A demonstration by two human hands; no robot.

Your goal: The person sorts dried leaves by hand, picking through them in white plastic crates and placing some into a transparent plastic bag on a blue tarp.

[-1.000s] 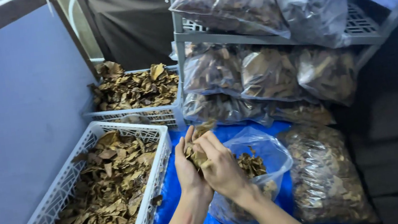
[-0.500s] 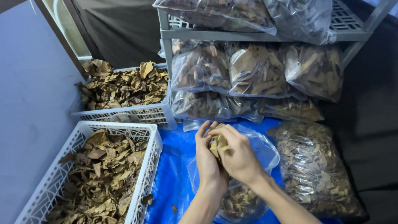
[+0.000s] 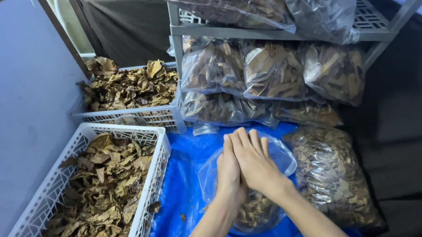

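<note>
My left hand [image 3: 227, 174] and my right hand [image 3: 255, 162] are pressed flat together, palm to palm, with the fingers stretched out and pointing away from me. No leaves show between them. They hover over the mouth of a clear plastic bag [image 3: 274, 154] that stands on a blue tarp [image 3: 186, 175]. Dried brown leaves [image 3: 255, 212] fill the bag's lower part. My forearms cover part of the bag.
A white plastic crate [image 3: 148, 196] of dried leaves lies to the left, with a second leaf-filled crate [image 3: 130, 116] behind it. Several packed bags of leaves are stacked on a grey metal shelf [image 3: 371, 21] and under it. One full bag [image 3: 331, 179] lies right of my hands. A grey wall is on the left.
My hands held a bunch of leaves above the bag; now they are flat together with no leaves visible. The view has shifted slightly left.
</note>
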